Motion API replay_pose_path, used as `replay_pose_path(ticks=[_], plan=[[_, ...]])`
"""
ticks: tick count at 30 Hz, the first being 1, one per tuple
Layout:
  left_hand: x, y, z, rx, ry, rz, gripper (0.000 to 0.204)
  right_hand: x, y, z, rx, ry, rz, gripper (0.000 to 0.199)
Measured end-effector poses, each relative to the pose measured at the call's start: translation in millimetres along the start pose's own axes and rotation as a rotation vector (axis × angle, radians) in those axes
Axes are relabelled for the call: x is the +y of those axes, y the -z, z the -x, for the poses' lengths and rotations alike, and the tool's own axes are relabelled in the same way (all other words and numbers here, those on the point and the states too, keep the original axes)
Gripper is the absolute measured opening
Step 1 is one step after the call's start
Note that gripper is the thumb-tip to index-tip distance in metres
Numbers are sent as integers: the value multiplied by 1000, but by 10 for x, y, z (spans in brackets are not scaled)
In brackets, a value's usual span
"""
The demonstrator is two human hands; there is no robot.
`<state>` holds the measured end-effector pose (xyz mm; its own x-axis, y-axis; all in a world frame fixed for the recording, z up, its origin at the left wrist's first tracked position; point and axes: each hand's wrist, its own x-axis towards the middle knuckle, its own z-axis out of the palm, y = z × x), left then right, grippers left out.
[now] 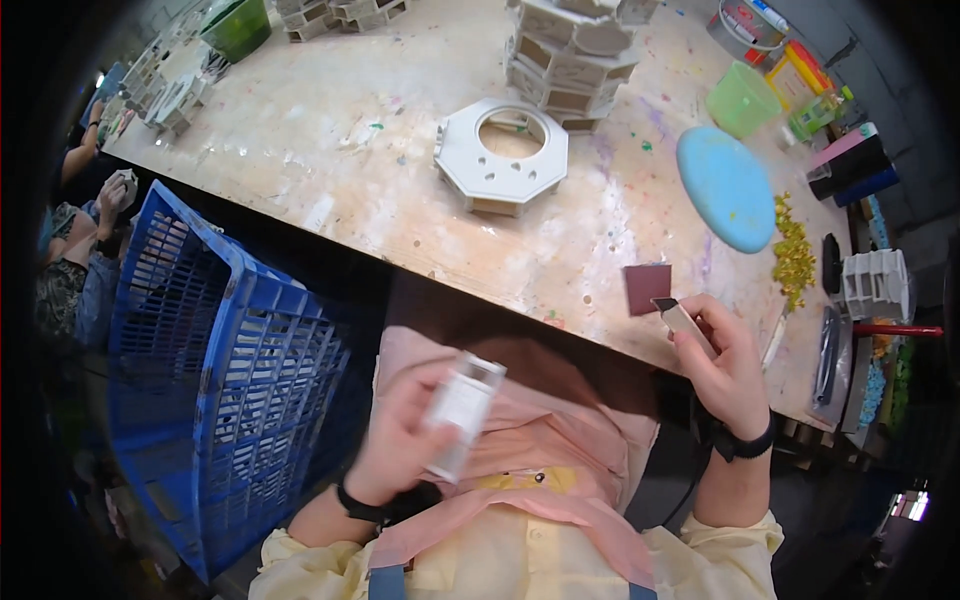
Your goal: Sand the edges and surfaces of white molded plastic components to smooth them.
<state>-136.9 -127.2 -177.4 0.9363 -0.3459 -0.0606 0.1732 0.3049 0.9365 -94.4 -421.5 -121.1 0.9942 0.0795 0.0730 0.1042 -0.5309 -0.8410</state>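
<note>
My left hand (405, 430), above my lap, grips a white box-like piece (465, 405) by its side. The piece is tilted and has a rectangular opening at its upper end; my fingers cover part of it. Over the table's near edge, my right hand (722, 350) is closed round a flat, light-coloured tool with a dark slanted tip (683, 322), like a craft knife. Just beyond that tip a dark red square of sandpaper-like sheet (648, 287) lies on the table. Farther off sits a white octagonal piece (497, 165) with a round hole and small heart-shaped cutouts.
White pieces are stacked (570, 60) at the far side of the stained table (350, 170). To the right are a blue oval slab (727, 190), a green cup (742, 100) and gold bits (793, 255). A blue plastic crate (225, 370) stands at my left; another person's hand (110, 195) shows beyond.
</note>
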Motion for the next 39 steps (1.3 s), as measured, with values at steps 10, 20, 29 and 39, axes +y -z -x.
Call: replay_pose_path(ticks=[10, 20, 29, 39], plan=[[-44, 173, 76, 307, 78, 243, 51, 129, -22, -673, 251, 203, 396, 39], [39, 152, 14, 223, -95, 153, 60, 175, -113, -500, 16, -123, 395, 29], [6, -3, 71, 161, -66, 105, 61, -153, -185, -172, 22, -62, -77, 17], [-116, -179, 334, 9, -112, 74, 65, -529, -754, 363, -390, -17, -330, 16]])
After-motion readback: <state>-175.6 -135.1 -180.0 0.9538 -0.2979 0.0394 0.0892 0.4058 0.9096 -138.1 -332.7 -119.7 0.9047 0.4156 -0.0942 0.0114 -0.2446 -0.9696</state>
